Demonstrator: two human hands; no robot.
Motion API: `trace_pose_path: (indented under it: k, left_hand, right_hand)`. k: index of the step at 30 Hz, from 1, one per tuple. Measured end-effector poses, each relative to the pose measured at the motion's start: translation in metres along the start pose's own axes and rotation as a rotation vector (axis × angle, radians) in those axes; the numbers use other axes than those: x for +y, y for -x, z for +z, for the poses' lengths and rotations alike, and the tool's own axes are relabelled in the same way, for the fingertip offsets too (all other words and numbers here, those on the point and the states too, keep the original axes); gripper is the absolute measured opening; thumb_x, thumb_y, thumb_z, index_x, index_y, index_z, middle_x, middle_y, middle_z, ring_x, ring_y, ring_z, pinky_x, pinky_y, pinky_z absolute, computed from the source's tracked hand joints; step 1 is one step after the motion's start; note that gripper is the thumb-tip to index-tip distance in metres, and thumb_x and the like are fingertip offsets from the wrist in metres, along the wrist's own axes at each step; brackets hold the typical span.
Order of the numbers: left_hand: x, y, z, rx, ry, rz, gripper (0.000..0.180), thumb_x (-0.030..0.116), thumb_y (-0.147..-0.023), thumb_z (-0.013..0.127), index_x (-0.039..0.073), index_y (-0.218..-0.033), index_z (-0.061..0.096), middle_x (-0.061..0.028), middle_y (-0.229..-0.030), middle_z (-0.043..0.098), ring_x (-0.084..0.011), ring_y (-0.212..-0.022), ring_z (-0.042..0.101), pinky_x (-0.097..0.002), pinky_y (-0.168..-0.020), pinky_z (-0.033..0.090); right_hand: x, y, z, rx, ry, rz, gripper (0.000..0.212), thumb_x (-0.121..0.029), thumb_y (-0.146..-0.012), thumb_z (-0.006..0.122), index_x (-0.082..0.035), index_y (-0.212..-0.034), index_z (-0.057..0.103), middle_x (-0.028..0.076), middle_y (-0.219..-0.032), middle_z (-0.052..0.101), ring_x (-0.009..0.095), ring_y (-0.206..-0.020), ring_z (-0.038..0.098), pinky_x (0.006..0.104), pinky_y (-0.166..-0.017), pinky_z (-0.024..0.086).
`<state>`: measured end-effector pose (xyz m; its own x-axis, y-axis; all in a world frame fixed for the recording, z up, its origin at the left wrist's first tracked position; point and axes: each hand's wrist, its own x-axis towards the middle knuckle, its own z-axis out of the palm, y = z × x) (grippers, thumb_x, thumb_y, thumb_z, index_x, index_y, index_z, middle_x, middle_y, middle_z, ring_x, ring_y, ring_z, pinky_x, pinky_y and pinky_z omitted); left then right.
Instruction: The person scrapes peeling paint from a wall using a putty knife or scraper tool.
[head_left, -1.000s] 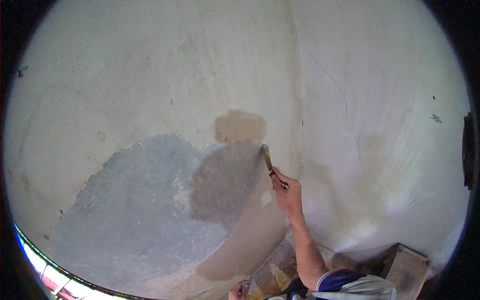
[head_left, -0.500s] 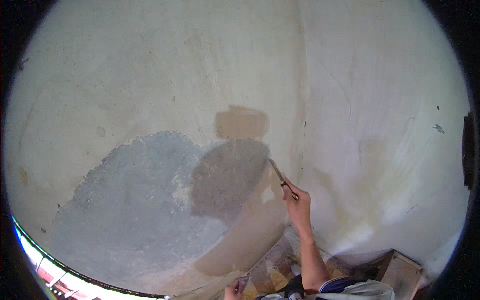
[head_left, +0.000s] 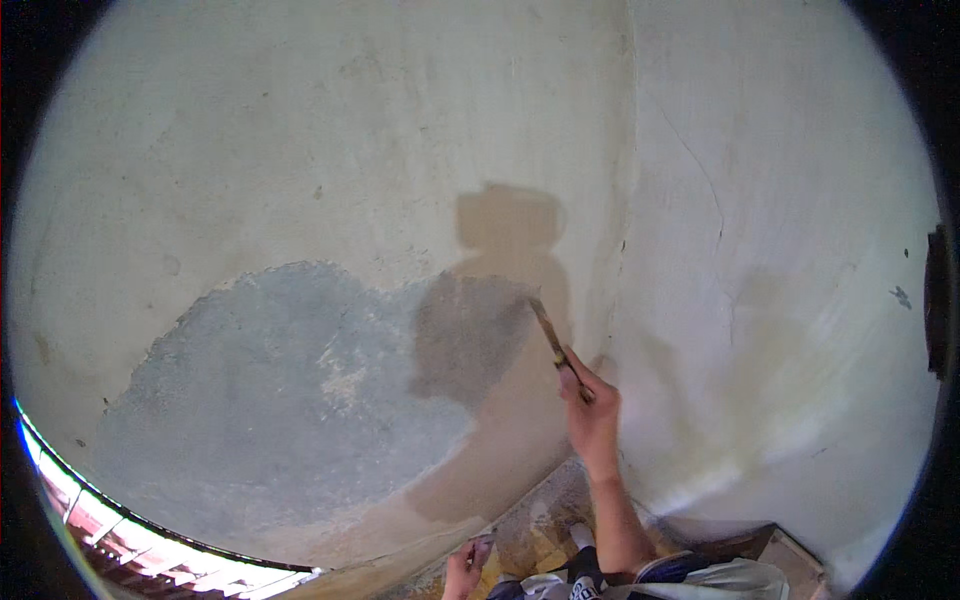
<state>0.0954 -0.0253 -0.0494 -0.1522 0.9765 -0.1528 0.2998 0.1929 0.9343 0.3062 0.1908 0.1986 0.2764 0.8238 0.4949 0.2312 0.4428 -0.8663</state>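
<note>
My right hand [head_left: 594, 420] is closed around the dark and brass-toned handle of a scraper [head_left: 546, 328]. Seen nearly edge-on, its thin blade points up and left, and the tip meets the wall at the upper right border of a bare grey patch [head_left: 260, 400]. Pale paint or plaster [head_left: 370, 150] surrounds this patch, whose edge is ragged. Down at the lower edge, my left hand [head_left: 461, 573] is closed with a small dull piece between the fingers, too small to name.
Just right of the scraper, the wall meets a second wall [head_left: 760, 200] with a thin crack. A stained floor [head_left: 540, 515] lies below, with a wooden box-like thing [head_left: 790, 560] at lower right. Bright slatted opening [head_left: 130, 555] at lower left. My shadow covers part of the patch.
The scraper's tip has shifted slightly up and left along the patch's border. My left hand has come further into view. The whole view has shifted a little.
</note>
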Motion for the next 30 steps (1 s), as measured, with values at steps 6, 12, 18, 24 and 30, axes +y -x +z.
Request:
trace_pose_path:
  k: [6,12,18,24,30]
  left_hand:
    - [0.041,0.004,0.018,0.049,-0.062,0.075,0.022,0.022,-0.092,0.054,0.002,-0.100,0.059,-0.0108,-0.080,0.062,-0.0106,-0.075,0.056,-0.0298,-0.071,0.047]
    - [0.023,-0.008,0.050,0.073,-0.044,0.039,0.021,0.022,-0.090,0.057,0.003,-0.098,0.060,-0.0152,-0.077,0.063,-0.0166,-0.071,0.062,-0.0312,-0.068,0.048]
    - [0.057,-0.009,0.078,0.109,-0.071,0.009,0.023,0.024,-0.091,0.056,0.004,-0.101,0.061,-0.0142,-0.080,0.065,-0.0216,-0.071,0.062,-0.0327,-0.069,0.048]
    - [0.051,-0.016,0.104,0.114,-0.042,-0.018,0.024,0.021,-0.091,0.055,0.003,-0.104,0.062,-0.0143,-0.084,0.065,-0.0170,-0.076,0.061,-0.0324,-0.071,0.048]
    - [0.065,-0.006,0.123,0.243,-0.037,-0.024,0.026,0.020,-0.090,0.056,0.002,-0.108,0.061,-0.0153,-0.088,0.066,-0.0168,-0.080,0.063,-0.0323,-0.073,0.049]
  right_hand:
    - [-0.003,-0.007,-0.003,-0.078,0.029,-0.013,0.032,-0.013,-0.091,0.055,-0.003,-0.122,0.057,-0.001,-0.068,0.053,0.004,-0.055,0.037,0.0218,-0.048,0.033]
    - [0.006,-0.015,-0.014,-0.131,-0.005,-0.123,0.034,-0.006,-0.090,0.052,0.000,-0.123,0.055,0.005,-0.075,0.057,0.008,-0.059,0.043,0.0249,-0.051,0.036]
    - [0.034,0.002,-0.021,-0.205,0.062,-0.196,0.038,-0.002,-0.086,0.055,-0.006,-0.124,0.056,0.011,-0.073,0.054,0.020,-0.057,0.050,0.0312,-0.054,0.044]
    - [0.047,-0.027,0.011,-0.152,0.058,-0.265,0.043,0.003,-0.082,0.057,-0.007,-0.123,0.056,0.012,-0.075,0.055,0.021,-0.064,0.053,0.0308,-0.058,0.043]
    - [0.044,-0.026,-0.028,-0.242,0.043,-0.275,0.044,0.003,-0.082,0.057,-0.007,-0.125,0.055,0.013,-0.076,0.053,0.025,-0.066,0.055,0.0302,-0.059,0.044]
